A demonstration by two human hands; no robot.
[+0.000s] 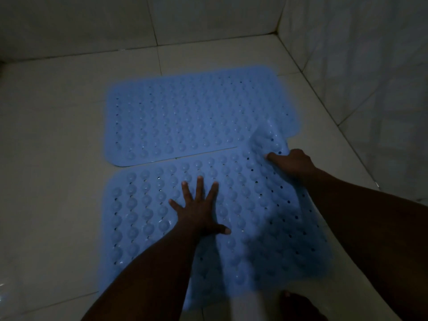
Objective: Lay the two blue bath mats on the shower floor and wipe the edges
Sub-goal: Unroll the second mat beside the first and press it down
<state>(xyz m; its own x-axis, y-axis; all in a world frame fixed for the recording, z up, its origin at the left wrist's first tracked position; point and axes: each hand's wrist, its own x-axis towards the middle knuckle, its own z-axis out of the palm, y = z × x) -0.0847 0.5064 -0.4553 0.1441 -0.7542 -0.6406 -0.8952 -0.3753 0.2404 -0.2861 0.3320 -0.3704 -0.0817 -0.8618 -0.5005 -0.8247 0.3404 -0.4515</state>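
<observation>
Two blue bath mats with round bumps and small holes lie on the pale tiled shower floor (53, 140). The far mat (185, 114) lies flat. The near mat (261, 223) lies in front of it, and its far right corner is lifted and overlaps the far mat. My left hand (199, 209) presses flat on the near mat with fingers spread. My right hand (291, 162) grips that raised corner of the near mat, fingers curled round its edge.
Tiled walls (361, 66) close the floor at the back and on the right, meeting in a corner at the upper right. A bare foot (298, 304) stands at the bottom edge beside the near mat. The light is dim.
</observation>
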